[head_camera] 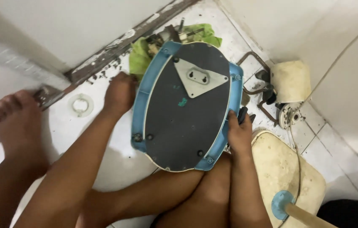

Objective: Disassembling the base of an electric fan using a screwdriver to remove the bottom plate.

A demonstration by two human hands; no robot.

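Note:
A blue oval base [185, 107] with a dark underside and a grey triangular plate stands tilted on the white tiled floor. My left hand [119, 93] grips its left rim. My right hand [239, 133] holds the right rim low down, next to a black part. The fingers of both hands curl behind the edge and are partly hidden.
A green cloth with metal parts [174, 36] lies behind the base. A cream motor housing [289, 82] and a bent metal bracket [255, 74] lie at right. A cream cover with a blue-collared pole [286, 204] is at lower right. A white ring [81, 104] and my bare foot [16, 118] are at left.

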